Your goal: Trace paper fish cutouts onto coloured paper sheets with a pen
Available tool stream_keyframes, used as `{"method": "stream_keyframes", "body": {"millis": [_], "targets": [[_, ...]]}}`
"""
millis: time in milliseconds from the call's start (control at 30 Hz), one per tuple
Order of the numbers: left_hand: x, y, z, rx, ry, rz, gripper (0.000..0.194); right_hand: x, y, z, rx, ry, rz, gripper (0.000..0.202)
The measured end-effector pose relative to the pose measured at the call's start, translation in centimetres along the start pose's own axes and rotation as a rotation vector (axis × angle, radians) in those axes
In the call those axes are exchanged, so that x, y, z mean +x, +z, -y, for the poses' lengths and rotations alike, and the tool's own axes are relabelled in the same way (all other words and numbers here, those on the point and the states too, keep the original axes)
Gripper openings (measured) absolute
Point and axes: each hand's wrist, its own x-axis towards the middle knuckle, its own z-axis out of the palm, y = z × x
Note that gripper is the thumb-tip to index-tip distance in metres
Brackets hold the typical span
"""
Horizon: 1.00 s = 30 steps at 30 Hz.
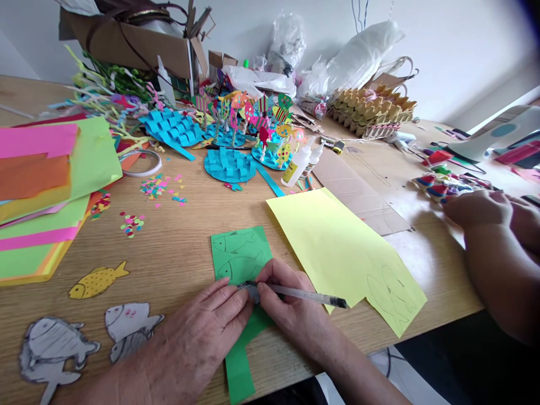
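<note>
My right hand [291, 298] grips a pen [312, 294] with a clear barrel and a black end cap, its tip down at the green paper [242, 252]. My left hand [211, 326] lies with its fingers stretched out over the same paper, pressing it to the table. Between both hands a small grey cutout [252, 291] shows, mostly hidden by fingers. Two outlined fish are drawn on the green sheet above my fingers. Left of my left hand lie a yellow paper fish [98, 280] and several grey and white fish cutouts [59, 346].
Yellow paper [337, 242] with pencil outlines lies to the right, coloured sheets [37, 185] at left. Behind are confetti, a tape roll [141, 162], woven blue paper discs [230, 165], glue bottles [296, 166] and egg cartons [373, 109]. Another person's hands [481, 211] work at right.
</note>
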Motion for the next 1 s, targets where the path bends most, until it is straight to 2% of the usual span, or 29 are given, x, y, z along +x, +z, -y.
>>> {"method": "stream_keyframes", "body": {"millis": [100, 300, 433, 1000], "targets": [[-0.2, 0.1, -0.1, 0.011, 0.004, 0.001, 0.05, 0.1, 0.0, 0.0, 0.015, -0.003, 0.01, 0.012], [-1.3, 0.4, -0.2, 0.009, 0.022, 0.08, 0.046, 0.2, 0.0, 0.0, 0.019, 0.001, 0.035, 0.012], [-1.9, 0.5, -0.2, 0.011, 0.034, 0.098, 0.051, 0.3, -0.1, 0.1, 0.01, -0.017, 0.044, 0.012], [-2.6, 0.4, -0.1, -0.008, 0.03, 0.248, 0.05, 1.0, -0.1, 1.0, 0.011, 0.012, 0.11, 0.015]]}}
